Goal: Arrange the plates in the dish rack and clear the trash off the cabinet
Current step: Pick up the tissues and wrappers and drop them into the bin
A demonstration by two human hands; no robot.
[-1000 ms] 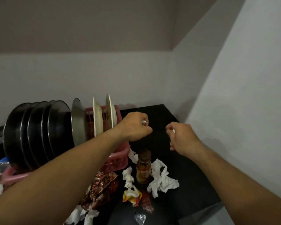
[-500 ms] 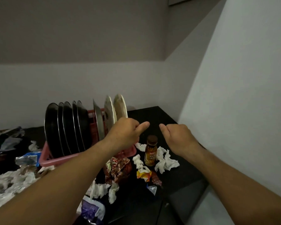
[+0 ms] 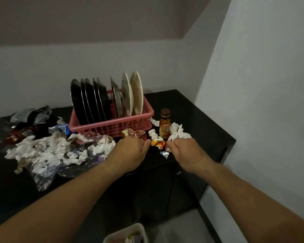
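Dim, even indoor light, brightest on the pale walls (image 3: 270, 85), leaves the black cabinet (image 3: 191, 109) top nearly featureless, with wide-angle bending at the edges and overall softness.

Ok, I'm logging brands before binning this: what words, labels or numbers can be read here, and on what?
No text reads clearly.
Brown bottle: orange label has print, too blurred to read.
Yellow wrapper: coloured print, too crumpled and small to read.
Red-brown wrapper: print unreadable.

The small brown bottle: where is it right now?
In the head view, the bottle stands upright on the black cabinet, just right of the pink dish rack, with crumpled tissue beside it.
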